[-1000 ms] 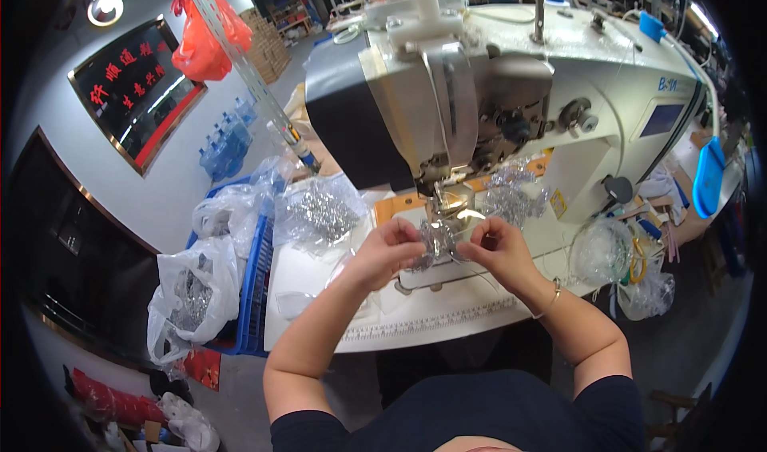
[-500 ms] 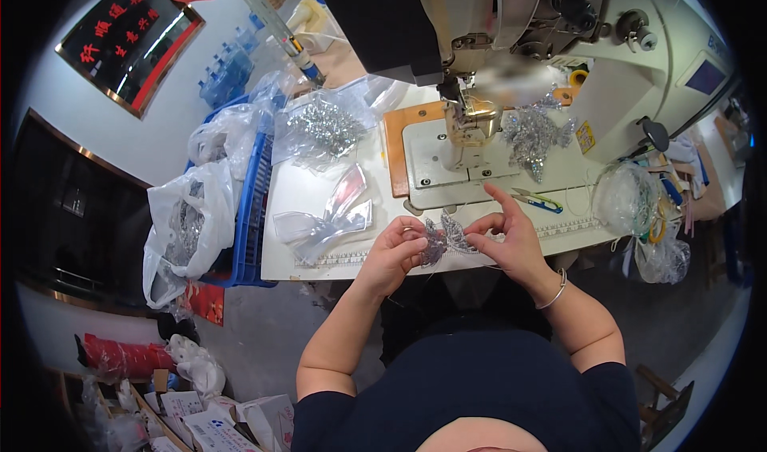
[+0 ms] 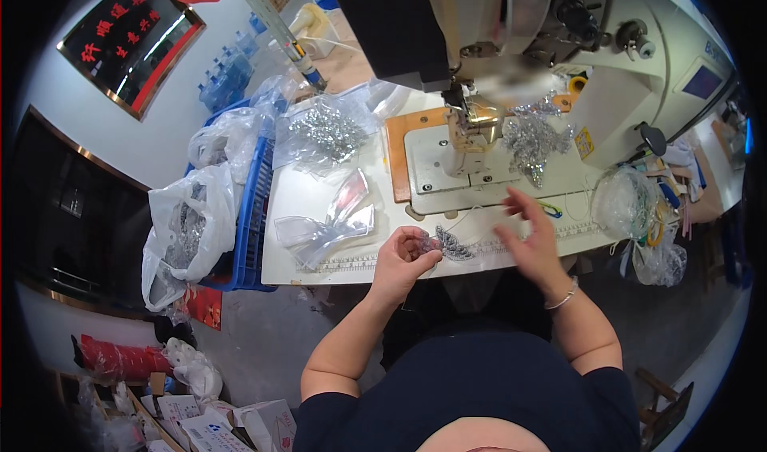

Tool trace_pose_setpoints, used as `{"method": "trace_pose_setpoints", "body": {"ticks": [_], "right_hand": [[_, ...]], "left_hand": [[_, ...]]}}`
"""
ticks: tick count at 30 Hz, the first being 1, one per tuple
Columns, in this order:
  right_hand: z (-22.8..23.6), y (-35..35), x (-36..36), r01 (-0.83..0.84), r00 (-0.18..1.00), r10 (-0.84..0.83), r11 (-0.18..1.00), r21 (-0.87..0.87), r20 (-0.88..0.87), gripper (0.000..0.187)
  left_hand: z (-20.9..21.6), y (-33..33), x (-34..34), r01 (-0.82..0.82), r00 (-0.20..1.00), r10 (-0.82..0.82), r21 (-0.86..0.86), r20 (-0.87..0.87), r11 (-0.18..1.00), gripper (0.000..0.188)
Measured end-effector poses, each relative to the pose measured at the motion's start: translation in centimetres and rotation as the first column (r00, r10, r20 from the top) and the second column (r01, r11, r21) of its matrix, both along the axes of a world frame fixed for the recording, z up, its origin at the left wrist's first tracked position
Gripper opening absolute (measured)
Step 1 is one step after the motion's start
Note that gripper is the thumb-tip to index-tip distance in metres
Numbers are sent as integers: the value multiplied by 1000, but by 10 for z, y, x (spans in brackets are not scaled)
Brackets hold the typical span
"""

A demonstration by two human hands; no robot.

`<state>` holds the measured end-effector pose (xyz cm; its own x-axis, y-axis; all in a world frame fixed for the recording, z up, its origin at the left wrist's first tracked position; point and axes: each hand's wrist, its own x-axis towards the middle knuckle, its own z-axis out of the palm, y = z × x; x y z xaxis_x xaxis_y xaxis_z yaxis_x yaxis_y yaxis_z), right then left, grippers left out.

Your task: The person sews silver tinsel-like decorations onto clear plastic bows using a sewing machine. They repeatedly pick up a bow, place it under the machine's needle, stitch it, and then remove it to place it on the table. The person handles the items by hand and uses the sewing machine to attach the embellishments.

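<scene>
My sewing machine (image 3: 611,108) is white with a black panel (image 3: 391,32); in front of it, the piece (image 3: 455,246) in my left hand (image 3: 407,260) is glittery silver-grey; left of it, the pile (image 3: 326,128) sparkles silver and the crate (image 3: 254,212) is blue; on its near side, the ruler strip (image 3: 577,229) is white with dark ticks.
</scene>
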<state>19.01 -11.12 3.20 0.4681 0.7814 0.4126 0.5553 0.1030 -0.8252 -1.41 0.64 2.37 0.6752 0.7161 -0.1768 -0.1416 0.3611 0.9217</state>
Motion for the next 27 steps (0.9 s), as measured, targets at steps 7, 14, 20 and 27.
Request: {"method": "trace_pose_setpoints", "body": {"ticks": [7, 14, 20, 27], "right_hand": [[-49, -23, 68, 133, 852, -44, 982, -134, 522, 33], [-35, -21, 50, 177, 831, -137, 984, 23, -539, 18], [27, -7, -17, -586, 553, 261, 797, -146, -791, 32], [21, 2, -29, -466, 520, 250, 884, -25, -817, 20]], "left_hand": [[7, -4, 0, -162, 986, 154, 619, 67, 769, 27], [22, 8, -4, -240, 966, 4, 898, 259, -368, 29], [9, 4, -2, -160, 987, -57, 868, 151, -470, 29], [7, 10, -3, -121, 992, -11, 914, 127, -388, 27]]}}
